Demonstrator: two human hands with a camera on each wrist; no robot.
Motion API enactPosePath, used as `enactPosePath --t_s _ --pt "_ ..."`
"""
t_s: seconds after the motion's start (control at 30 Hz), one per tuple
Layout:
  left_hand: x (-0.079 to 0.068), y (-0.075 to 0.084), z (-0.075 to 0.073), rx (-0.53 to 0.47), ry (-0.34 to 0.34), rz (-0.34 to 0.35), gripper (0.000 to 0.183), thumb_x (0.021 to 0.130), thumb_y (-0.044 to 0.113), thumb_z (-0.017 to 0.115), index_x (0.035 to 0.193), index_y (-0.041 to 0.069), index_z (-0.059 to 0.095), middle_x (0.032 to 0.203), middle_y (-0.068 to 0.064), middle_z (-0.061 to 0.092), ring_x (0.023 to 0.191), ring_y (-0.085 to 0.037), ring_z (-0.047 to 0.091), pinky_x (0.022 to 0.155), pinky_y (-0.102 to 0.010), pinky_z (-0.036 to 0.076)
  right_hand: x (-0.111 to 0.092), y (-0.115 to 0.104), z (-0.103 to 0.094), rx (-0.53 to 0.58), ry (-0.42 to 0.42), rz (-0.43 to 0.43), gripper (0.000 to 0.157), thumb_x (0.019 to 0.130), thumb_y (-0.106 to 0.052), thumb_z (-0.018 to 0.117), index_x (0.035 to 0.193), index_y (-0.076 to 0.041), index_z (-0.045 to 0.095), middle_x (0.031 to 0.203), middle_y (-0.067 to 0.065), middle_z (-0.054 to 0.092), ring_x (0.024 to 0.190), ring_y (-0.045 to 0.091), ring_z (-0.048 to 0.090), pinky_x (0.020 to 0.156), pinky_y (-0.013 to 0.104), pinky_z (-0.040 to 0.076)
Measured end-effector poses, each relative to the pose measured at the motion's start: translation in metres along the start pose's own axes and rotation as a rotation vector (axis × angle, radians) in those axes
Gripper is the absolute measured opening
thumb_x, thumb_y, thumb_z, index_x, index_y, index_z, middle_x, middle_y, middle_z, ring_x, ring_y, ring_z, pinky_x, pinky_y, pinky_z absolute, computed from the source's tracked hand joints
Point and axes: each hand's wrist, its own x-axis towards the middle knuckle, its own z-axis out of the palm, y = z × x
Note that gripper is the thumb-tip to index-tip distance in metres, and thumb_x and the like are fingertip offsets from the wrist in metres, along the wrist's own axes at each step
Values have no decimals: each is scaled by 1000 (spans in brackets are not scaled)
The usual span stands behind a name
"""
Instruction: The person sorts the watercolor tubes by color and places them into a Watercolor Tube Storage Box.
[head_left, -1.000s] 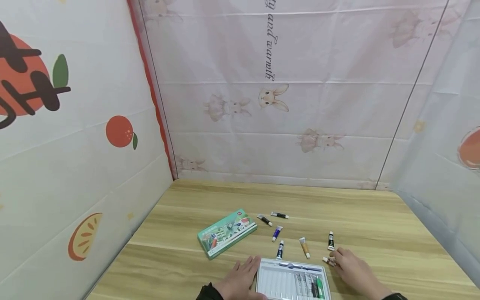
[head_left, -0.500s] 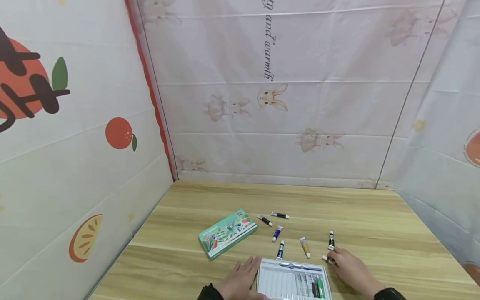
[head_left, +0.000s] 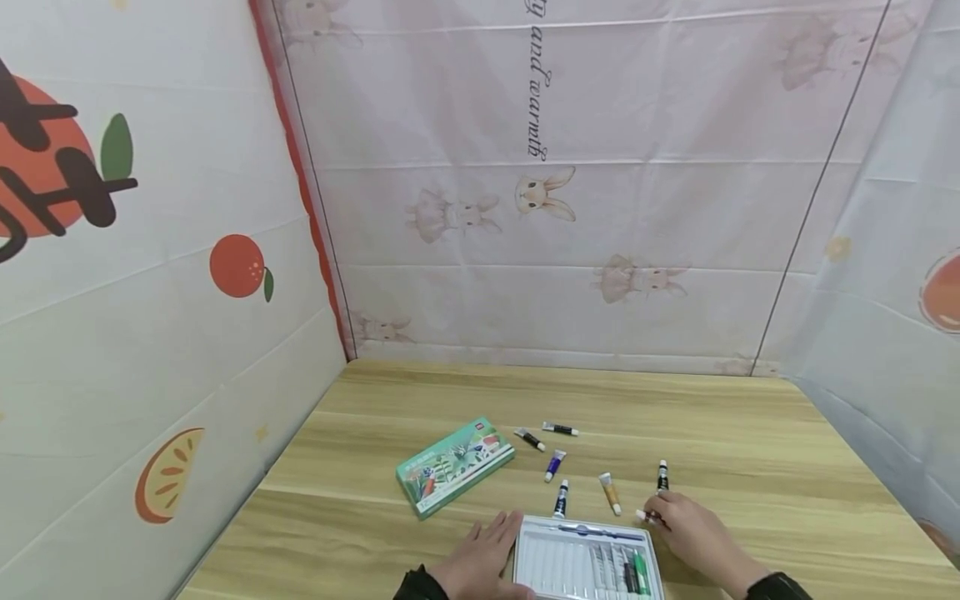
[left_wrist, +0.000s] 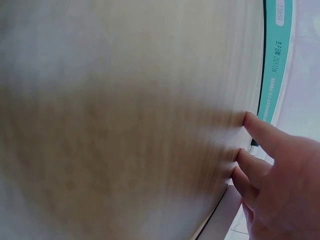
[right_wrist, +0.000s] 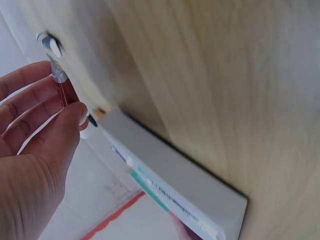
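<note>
My right hand [head_left: 696,533] pinches a reddish-brown paint tube [right_wrist: 67,92] between thumb and fingers, just beyond the right edge of the white plastic tray [head_left: 551,565]. The tube's white cap points left in the head view. At the tray's left side rests my left hand [head_left: 480,557], its fingers straight and touching the table in the left wrist view [left_wrist: 265,155]. Several tubes and a thin brush [head_left: 592,531] lie in the tray's right and upper slots. A black-labelled tube [head_left: 663,477] lies right behind my right hand, partly covered by it.
Behind the tray lie a dark blue tube [head_left: 561,500], an ochre tube [head_left: 609,494], a purple tube [head_left: 555,466] and two black tubes, one of them [head_left: 560,429] farthest back. A green paint box [head_left: 455,468] lies to the left. Printed cloth walls enclose the table.
My right hand has shifted slightly left toward the tray with the reddish-brown tube, and now covers part of the black-labelled tube. My left hand stays in place.
</note>
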Motion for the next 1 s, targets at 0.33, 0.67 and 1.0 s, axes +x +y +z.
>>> enactPosePath --t_s 0.33,0.67,1.0 --pt "1 0 0 6 0 -8 93 64 65 41 133 12 10 134 -3 16 121 -18 11 95 -44 15 5 -22 -9 35 35 -102 15 63 -6 66 75 -14 61 72 -11 48 64 2 45 49 19 42" --pt "1 0 0 -14 -12 -2 92 64 65 40 133 13 9 135 -2 14 121 -18 10 95 -44 14 9 -40 -14 47 24 -187 17 63 -8 67 77 -15 62 75 -10 50 68 5 48 53 21 44" --pt "0 2 -1 -27 -1 -6 93 63 66 42 133 13 10 134 -2 15 121 -18 10 95 -44 13 13 -52 -14 99 -30 -228 18 64 -8 67 80 -14 62 78 -7 52 71 6 50 56 19 46"
